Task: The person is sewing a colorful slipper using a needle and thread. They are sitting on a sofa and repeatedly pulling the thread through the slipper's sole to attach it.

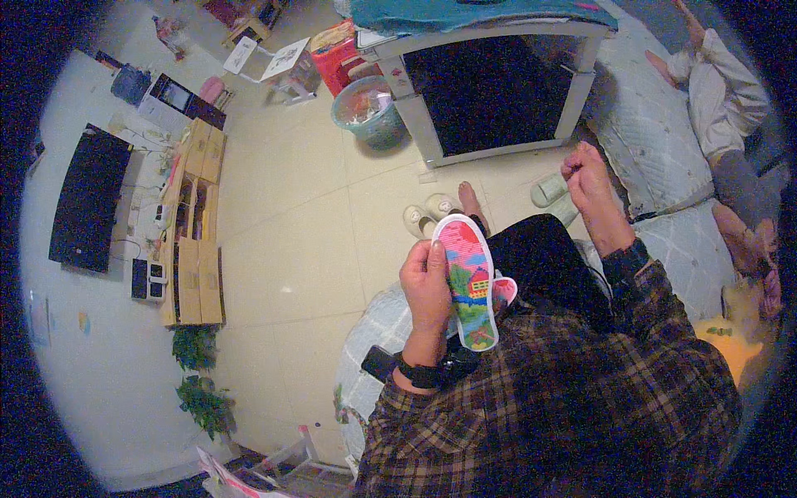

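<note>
My left hand (425, 287) grips the left edge of an embroidered insole (471, 283), thumb on top. The insole has a white border and a stitched picture of a house, trees, water and a pink-and-red sky. Partly hidden behind it is another white-edged, pink piece (507, 290), near my lap. My right hand (587, 177) is raised away from the insole, up and to the right, with fingers curled and pinched together. Whether a needle or thread is between those fingers is too small to tell.
Ahead stand a framed table with a dark panel (492, 93) and a blue-green basket (368, 112). Slippers (429, 211) lie on the tiled floor. Beside my left forearm rests a smartphone (377, 363). A person (725, 106) is on the quilted bed (654, 143) at right.
</note>
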### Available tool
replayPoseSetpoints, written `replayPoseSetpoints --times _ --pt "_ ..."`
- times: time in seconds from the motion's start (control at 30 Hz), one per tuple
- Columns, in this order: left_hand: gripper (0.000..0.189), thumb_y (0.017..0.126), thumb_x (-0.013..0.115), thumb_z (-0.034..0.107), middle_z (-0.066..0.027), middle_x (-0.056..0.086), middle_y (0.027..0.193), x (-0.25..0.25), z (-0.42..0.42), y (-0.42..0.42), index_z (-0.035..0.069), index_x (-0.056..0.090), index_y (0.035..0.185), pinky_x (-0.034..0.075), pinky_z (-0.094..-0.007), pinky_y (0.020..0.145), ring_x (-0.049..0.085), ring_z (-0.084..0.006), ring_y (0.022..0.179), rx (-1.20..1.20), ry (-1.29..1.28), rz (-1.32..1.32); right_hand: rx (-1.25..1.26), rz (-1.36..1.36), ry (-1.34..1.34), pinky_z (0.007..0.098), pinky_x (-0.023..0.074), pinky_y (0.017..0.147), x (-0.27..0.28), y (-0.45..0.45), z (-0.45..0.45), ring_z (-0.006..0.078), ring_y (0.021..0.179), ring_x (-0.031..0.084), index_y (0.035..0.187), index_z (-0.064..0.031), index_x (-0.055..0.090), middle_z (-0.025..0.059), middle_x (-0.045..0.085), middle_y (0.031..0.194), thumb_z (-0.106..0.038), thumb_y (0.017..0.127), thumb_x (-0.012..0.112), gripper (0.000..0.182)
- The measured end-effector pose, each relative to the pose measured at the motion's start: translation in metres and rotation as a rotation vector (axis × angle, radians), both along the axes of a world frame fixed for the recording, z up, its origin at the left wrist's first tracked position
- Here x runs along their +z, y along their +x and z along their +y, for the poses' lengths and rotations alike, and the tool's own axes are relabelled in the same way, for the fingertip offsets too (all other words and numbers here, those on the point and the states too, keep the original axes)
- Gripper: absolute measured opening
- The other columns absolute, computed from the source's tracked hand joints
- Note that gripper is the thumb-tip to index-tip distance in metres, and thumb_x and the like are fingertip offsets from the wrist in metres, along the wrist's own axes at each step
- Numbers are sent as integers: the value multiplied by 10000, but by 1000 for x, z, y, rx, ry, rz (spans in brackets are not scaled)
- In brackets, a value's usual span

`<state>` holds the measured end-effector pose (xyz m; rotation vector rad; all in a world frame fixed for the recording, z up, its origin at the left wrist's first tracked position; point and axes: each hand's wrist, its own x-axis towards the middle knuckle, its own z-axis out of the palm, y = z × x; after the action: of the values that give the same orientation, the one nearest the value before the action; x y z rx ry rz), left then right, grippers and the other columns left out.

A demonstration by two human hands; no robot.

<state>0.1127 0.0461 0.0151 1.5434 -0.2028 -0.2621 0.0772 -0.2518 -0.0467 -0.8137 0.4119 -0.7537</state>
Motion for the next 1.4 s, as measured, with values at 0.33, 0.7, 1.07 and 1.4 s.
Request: replayPoseSetpoints --times 0.33,0.7,1.07,1.4 --pt "177 895 424 195 2 528 732 -12 -7 6 37 501 910 378 -199 538 452 -54 611 -51 -266 164 374 382 -392 228 401 577 36 11 76 100 665 479 905 -89 504 2 510 745 -194 843 506 122" --pt "260 894 308 308 -20 364 548 -25 -3 11 99 399 770 300 -248 407 343 -130 437 18 -890 894 610 160 -1320 341 447 724 98 15 158 273 797 566 864 -75 626 100 558 829 -206 788 529 180" --pt "371 899 250 371 -38 435 560 -51 3 17 108 460 743 310 -265 404 379 -148 434 -550 -1320 716 635 173 -1317 353 458 692 104 17 167 278 759 573 841 -47 616 113 560 806 -194 786 523 183" --pt "343 893 284 359 -43 432 546 -23 2 4 109 446 722 310 -269 389 379 -149 428 -76 -1025 885 574 143 -1409 364 453 691 101 19 169 290 760 569 825 -45 618 118 562 793 -200 774 528 186"
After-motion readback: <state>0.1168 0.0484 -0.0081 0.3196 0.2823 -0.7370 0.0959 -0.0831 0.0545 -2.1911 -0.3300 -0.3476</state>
